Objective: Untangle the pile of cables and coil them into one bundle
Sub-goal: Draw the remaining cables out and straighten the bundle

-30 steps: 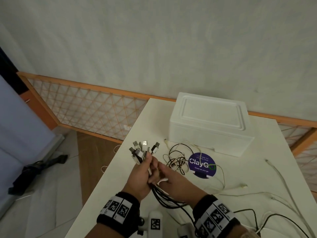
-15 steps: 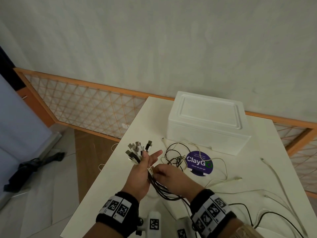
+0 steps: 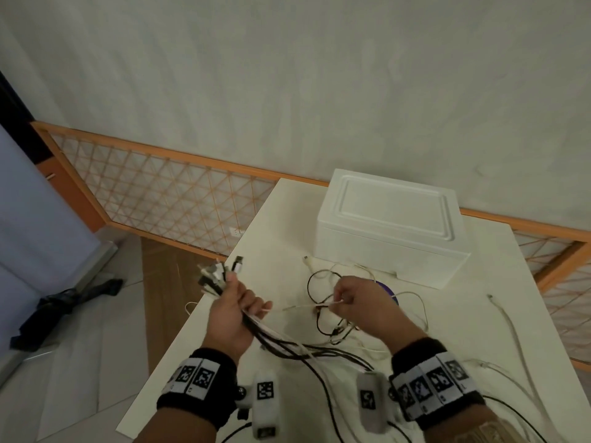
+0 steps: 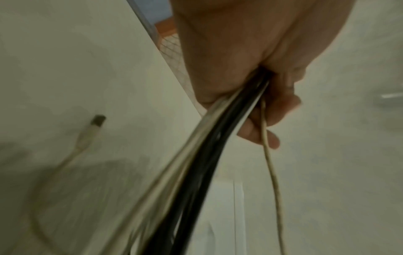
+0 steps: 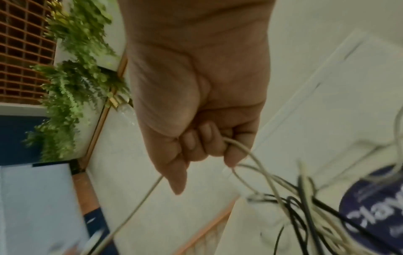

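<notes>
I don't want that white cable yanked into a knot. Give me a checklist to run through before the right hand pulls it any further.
1. Left hand grips the gathered cable bunch: ok.
2. Right hand pinches one white cable: ok.
3. That cable runs taut between the hands: ok.
4. Cable free of the black-and-white tangle under the right hand: not ok, loops hang around it.
5. Plug ends aligned above the left fist: ok.
6. Far end of the pulled cable free: cannot tell.
</notes>
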`<action>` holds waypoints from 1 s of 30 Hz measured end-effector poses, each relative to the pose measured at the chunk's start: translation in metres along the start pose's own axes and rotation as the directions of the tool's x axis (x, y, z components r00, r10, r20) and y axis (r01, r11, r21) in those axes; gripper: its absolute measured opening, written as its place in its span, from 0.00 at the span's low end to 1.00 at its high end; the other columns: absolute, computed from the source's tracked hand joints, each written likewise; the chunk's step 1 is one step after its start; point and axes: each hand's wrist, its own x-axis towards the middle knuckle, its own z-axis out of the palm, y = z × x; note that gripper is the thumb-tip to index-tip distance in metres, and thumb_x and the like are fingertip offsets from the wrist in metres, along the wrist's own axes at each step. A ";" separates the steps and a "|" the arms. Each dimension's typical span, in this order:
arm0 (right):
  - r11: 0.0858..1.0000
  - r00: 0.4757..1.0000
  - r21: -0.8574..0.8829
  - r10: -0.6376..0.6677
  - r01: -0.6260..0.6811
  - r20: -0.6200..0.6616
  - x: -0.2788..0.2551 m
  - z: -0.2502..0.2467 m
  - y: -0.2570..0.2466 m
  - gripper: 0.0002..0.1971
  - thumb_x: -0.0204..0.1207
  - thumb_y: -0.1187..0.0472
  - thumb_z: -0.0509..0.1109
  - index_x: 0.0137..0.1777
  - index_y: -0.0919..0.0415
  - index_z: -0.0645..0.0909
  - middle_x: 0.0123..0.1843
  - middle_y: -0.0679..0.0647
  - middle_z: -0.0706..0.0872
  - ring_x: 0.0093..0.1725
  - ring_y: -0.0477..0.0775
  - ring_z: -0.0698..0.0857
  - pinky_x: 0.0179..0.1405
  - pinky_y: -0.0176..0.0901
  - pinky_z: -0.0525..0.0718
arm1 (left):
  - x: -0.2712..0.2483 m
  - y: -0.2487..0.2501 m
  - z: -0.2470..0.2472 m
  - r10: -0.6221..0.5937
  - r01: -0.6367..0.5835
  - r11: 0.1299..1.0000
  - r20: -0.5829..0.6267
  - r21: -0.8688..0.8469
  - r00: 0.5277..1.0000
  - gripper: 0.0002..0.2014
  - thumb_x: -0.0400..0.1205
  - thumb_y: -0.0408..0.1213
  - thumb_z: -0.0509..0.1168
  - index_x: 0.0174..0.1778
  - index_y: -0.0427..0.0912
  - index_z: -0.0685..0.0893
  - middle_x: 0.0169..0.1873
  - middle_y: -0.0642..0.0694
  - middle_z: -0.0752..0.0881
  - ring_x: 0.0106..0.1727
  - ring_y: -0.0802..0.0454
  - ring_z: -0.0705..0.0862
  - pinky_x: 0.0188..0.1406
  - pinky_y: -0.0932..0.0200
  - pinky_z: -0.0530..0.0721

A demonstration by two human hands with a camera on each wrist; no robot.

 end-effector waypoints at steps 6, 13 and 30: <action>0.999 0.973 0.026 0.050 -0.045 -0.226 -0.006 -0.025 0.017 0.07 0.71 0.59 0.76 0.37 0.54 0.79 0.32 0.51 0.85 0.33 0.53 0.85 0.28 0.43 0.84 | 0.013 0.002 -0.029 0.023 -0.016 0.995 -0.069 0.097 0.997 0.26 0.83 0.55 0.59 0.21 0.48 0.65 0.17 0.53 0.59 0.16 0.56 0.58 0.17 0.65 0.61; 0.932 0.890 -0.320 0.004 -0.169 -0.456 0.007 -0.028 0.043 0.05 0.76 0.65 0.67 0.42 0.54 0.77 0.41 0.51 0.83 0.43 0.56 0.82 0.41 0.46 0.76 | 0.012 0.020 -0.054 0.044 -0.033 0.998 -0.198 0.055 0.979 0.24 0.83 0.52 0.62 0.24 0.48 0.65 0.16 0.54 0.60 0.15 0.57 0.58 0.17 0.66 0.57; 0.868 0.860 -0.285 -0.469 0.406 -0.203 0.034 0.051 -0.004 0.08 0.69 0.68 0.69 0.44 0.55 0.84 0.41 0.45 0.86 0.42 0.48 0.84 0.48 0.45 0.79 | -0.015 -0.009 0.033 -0.017 -0.019 0.964 0.132 0.265 0.991 0.13 0.81 0.40 0.66 0.34 0.43 0.92 0.40 0.43 0.85 0.18 0.58 0.59 0.18 0.66 0.62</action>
